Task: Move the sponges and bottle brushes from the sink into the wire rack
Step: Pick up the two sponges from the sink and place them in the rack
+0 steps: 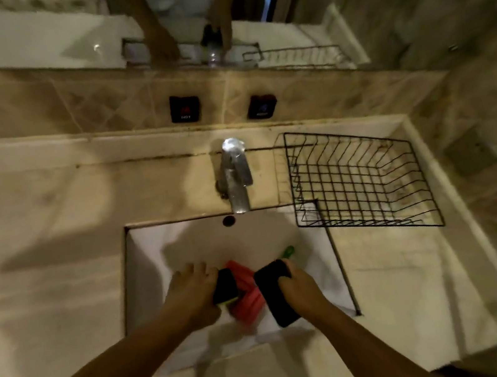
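Lower centre: left hand (192, 293) grips dark sponge (224, 286); right hand (300, 288) grips black sponge (276, 292). Risk: wet sponge slips before reaching wire rack (360, 179), centre right.

Head camera looks steeply down, close over sink (154, 263).

A beige stone counter (52, 241) runs along the wall, with a white rectangular sink (151, 263) sunk into its middle. A chrome tap (236, 177) stands on the counter just behind the sink, its spout reaching over the basin's back edge. To the right of the tap a black wire rack (361, 181) sits on the counter, its near left corner overhanging the sink's back right corner. The counter's right end meets a raised tiled ledge (451, 187).
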Motion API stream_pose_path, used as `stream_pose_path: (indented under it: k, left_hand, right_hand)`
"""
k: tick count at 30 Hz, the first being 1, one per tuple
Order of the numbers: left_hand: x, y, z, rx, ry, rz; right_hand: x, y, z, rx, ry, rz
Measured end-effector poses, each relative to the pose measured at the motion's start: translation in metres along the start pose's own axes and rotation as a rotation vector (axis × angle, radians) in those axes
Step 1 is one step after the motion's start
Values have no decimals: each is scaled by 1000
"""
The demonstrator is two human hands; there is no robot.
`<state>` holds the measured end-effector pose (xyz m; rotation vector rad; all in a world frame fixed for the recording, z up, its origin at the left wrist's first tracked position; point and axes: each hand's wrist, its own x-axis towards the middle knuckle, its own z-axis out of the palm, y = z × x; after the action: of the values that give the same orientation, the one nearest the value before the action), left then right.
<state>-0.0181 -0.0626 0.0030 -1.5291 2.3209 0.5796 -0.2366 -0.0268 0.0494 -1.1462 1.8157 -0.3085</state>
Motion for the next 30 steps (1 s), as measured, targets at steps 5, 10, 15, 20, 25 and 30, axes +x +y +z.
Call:
stream_pose_path:
  k: [5, 10, 15, 20, 25, 30]
  left_hand:
    - [16, 26, -60, -32, 109, 137]
    - [33, 75, -107, 11, 200, 228]
    - [82, 151, -156, 77, 336, 282]
    - [156, 221, -173, 123, 324, 191]
    - [223, 240, -162, 293, 283, 102]
    - [257, 242, -142, 324, 262, -42]
  right_hand:
    - [-12, -2, -41, -27, 165, -36]
    - [-12, 1, -95, -97, 176, -92]
    - [7, 26, -178, -275, 310, -202]
    - [32, 59, -234, -374, 340, -287]
    - [56, 81, -254, -300, 341, -314]
    - [73, 99, -258, -394, 411, -364]
